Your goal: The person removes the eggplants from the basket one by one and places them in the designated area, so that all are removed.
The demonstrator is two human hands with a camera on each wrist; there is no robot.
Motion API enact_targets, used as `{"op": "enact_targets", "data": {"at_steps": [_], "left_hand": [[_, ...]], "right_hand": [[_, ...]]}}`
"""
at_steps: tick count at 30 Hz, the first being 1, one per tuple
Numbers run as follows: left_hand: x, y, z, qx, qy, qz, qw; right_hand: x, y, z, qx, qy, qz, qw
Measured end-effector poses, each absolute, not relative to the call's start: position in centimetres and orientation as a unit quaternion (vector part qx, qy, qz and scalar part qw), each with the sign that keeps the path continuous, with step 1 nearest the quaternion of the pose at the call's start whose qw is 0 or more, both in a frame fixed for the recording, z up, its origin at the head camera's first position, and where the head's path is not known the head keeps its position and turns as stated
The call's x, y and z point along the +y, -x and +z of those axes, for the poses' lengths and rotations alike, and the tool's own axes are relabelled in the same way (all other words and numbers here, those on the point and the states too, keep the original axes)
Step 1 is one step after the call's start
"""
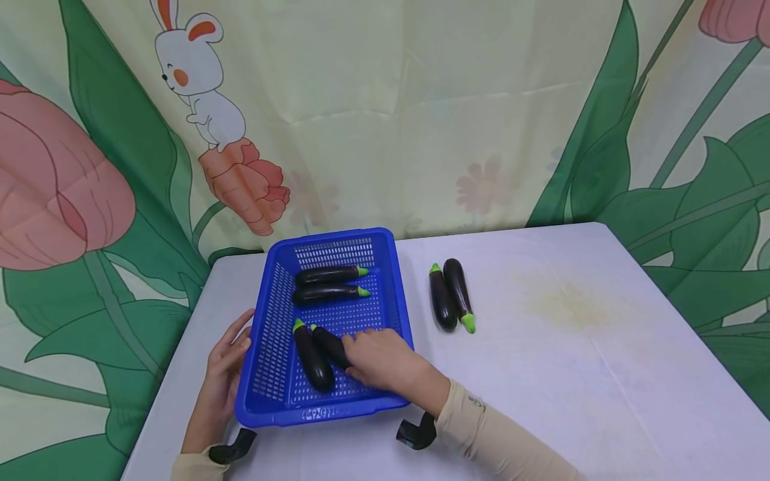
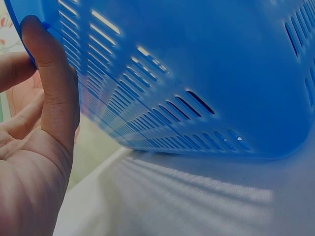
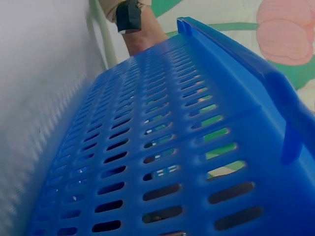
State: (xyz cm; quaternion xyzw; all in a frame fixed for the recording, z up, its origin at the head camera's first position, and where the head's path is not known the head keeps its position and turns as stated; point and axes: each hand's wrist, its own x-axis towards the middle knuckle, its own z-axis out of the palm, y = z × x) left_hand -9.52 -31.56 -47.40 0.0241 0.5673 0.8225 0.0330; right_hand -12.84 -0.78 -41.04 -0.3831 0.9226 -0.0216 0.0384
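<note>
A blue plastic basket (image 1: 260, 364) with slotted walls stands on the table, with several dark eggplants inside. At its left side my left hand (image 1: 227, 367) pinches the rim between thumb and fingers, as the left wrist view shows with the thumb (image 2: 51, 73) on the basket wall (image 2: 221, 64). My right hand (image 1: 381, 361) reaches over the near right rim and grips an eggplant (image 1: 331, 346) by its lower end. Beside that one lies another eggplant (image 1: 313, 361), green cap toward the back. The right wrist view shows mainly the basket's outer wall (image 3: 162, 123), which hides the right hand there.
Two more eggplants, one left (image 1: 443, 298) and one right (image 1: 459, 290), lie side by side on the white table (image 1: 541, 387) right of the basket. Two others, an upper (image 1: 327, 274) and a lower (image 1: 325, 294), rest in the basket's far half. A printed curtain (image 1: 421, 120) hangs behind.
</note>
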Motion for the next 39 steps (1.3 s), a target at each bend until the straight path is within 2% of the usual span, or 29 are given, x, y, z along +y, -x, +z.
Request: {"op": "enact_targets", "data": {"at_steps": [14, 33, 39], "left_hand": [[-31.5, 9.5, -47.4, 0.570, -0.023, 0.821, 0.029], [-31.5, 9.6, -47.2, 0.561, -0.032, 0.827, 0.032], [-31.6, 9.6, -47.3, 0.566, -0.031, 0.824, 0.031]], "right_hand": [[-0.5, 12.8, -40.2, 0.928, 0.352, -0.095, 0.074], [1.8, 13.1, -38.7, 0.877, 0.283, -0.356, 0.155], [2.3, 13.2, -38.4, 0.858, 0.263, -0.409, 0.165]]}}
